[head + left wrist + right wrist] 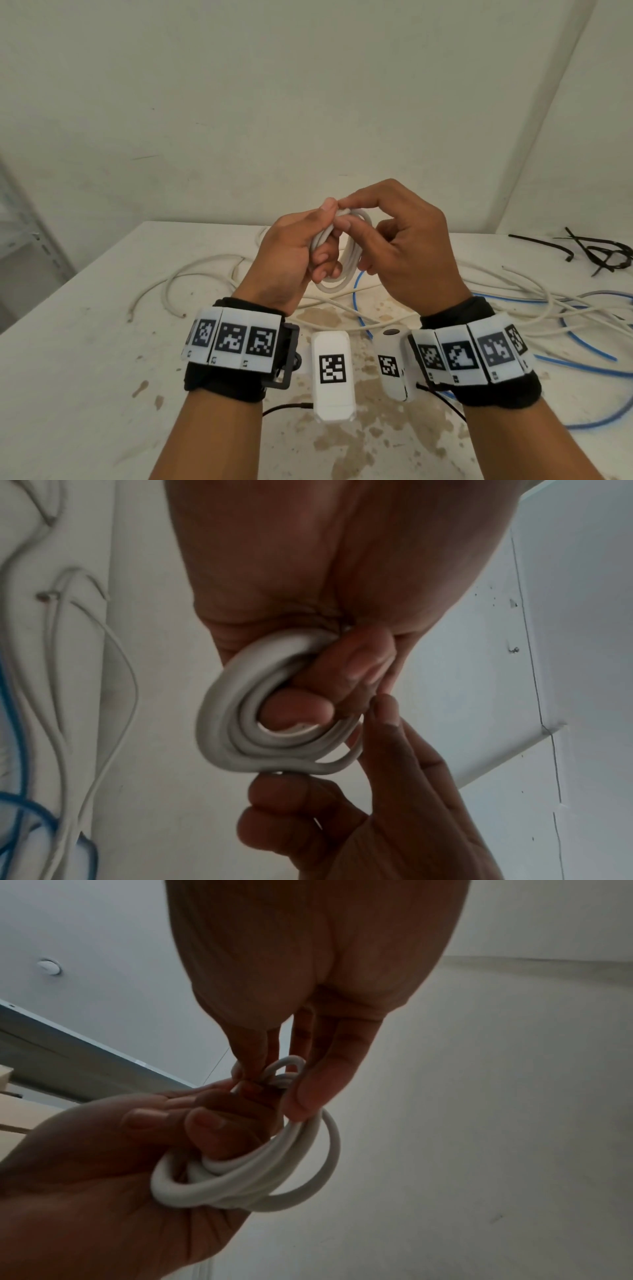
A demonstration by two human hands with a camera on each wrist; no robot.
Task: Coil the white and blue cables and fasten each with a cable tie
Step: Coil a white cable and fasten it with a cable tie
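A small coil of white cable (354,255) is held up over the table between both hands. My left hand (325,240) grips the coil (219,723), with its fingers curled through the loops and its thumb on top. My right hand (344,212) pinches the top of the coil (240,1188) between thumb and forefinger, right beside the left thumb, where a small loop of the cable sticks up. The right hand's other fingers hang curled beside the coil. A blue cable (579,346) lies loose on the table, below and to the right. No tie shows on the coil.
Loose white cables (191,274) sprawl over the stained white table (85,342), tangled with the blue one on the right. Several black cable ties (603,253) lie at the far right edge. A wall stands close behind, and a metal shelf (27,233) stands at the left.
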